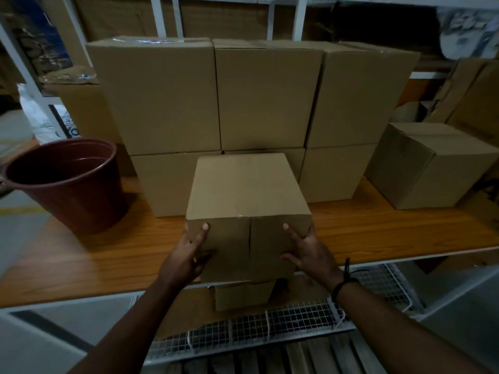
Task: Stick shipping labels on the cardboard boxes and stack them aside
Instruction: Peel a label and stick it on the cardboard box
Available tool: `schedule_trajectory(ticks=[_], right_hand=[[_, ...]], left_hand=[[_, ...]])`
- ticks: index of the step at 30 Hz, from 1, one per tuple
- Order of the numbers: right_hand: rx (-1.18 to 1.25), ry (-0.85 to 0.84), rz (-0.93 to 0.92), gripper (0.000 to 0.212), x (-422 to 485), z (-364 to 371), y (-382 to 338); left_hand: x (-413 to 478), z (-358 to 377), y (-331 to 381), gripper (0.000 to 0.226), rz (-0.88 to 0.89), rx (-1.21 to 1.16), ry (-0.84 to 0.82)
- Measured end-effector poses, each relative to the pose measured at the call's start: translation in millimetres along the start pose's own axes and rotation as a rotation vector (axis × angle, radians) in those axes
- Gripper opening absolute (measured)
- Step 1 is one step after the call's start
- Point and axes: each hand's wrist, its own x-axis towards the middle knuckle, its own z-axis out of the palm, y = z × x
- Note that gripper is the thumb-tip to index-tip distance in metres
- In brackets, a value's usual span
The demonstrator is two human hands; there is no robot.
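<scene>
Head view showed the left hand point(189, 255) and right hand point(307, 252) grasping the cardboard box point(248, 195) by its near corners, at the wooden table point(378, 233) front edge, just ahead of the stacked boxes point(264, 98).

Both your arms reach forward, your left hand point(189, 255) and right hand point(306, 252) gripping the cardboard box point(243, 190) between them, fingers spread over its near face and side edges.
</scene>
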Motion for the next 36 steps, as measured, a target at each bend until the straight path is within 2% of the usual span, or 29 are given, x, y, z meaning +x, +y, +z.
schedule_trajectory(ticks=[2,4,8,12,18,24,31,36], right_hand=[[0.02,0.022,0.026,0.109,1,-2,-4],[0.027,0.054,0.03,0.108,0,-9,-8],[0.002,0.086,0.038,0.09,2,-38,-22],[0.013,0.079,0.192,0.094,18,-85,-37],[0.034,0.017,0.26,0.093,50,-135,-39],[0.104,-0.106,0.352,0.091,92,-158,-34],[0.212,-0.225,0.38,0.086,132,-147,-16],[0.257,-0.313,0.443,0.09,147,-128,8]], left_hand=[[3,-3,8,0.117,-0.011,0.005,0.0],[4,-9,12,0.114,-0.003,0.019,0.015],[14,-32,24,0.079,0.04,-0.002,0.054],[42,-64,49,0.071,0.076,-0.05,0.082],[86,-93,85,0.071,-0.137,-0.208,0.128],[134,-99,86,0.059,-0.401,-0.306,-0.041],[163,-76,56,0.056,-0.501,-0.482,-0.098],[168,-63,42,0.038,-0.531,-0.547,-0.101]])
